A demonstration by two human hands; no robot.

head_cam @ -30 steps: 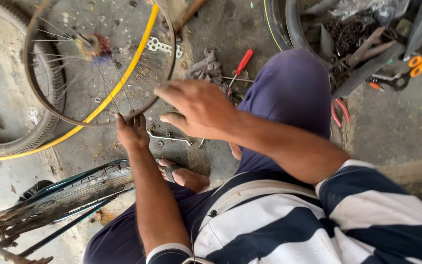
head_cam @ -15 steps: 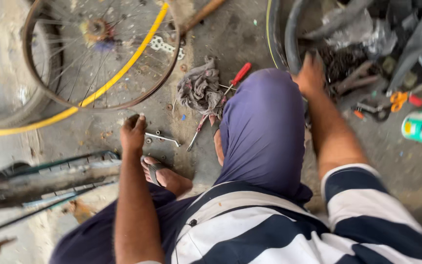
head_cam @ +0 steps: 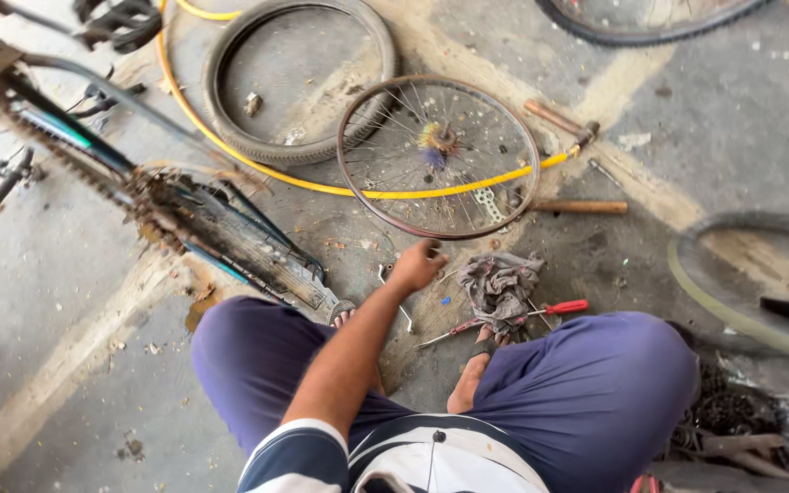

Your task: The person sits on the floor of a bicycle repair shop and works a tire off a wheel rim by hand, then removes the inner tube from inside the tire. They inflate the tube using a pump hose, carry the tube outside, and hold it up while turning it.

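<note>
A black rubber tyre (head_cam: 299, 82) lies on the concrete floor (head_cam: 732, 119); a grey crumpled rag (head_cam: 499, 288) is beside a red-handled screwdriver (head_cam: 566, 308); a wooden-handled hammer (head_cam: 561, 120) lies further away.

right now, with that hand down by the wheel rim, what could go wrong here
The left hand reaches toward the spoked wheel; fingers could catch on the spokes or rim. A spanner and a red-handled screwdriver lie close to the bare feet, so a shift of the legs might land on them. The bicycle frame lies close by the knee and could snag it.
</note>
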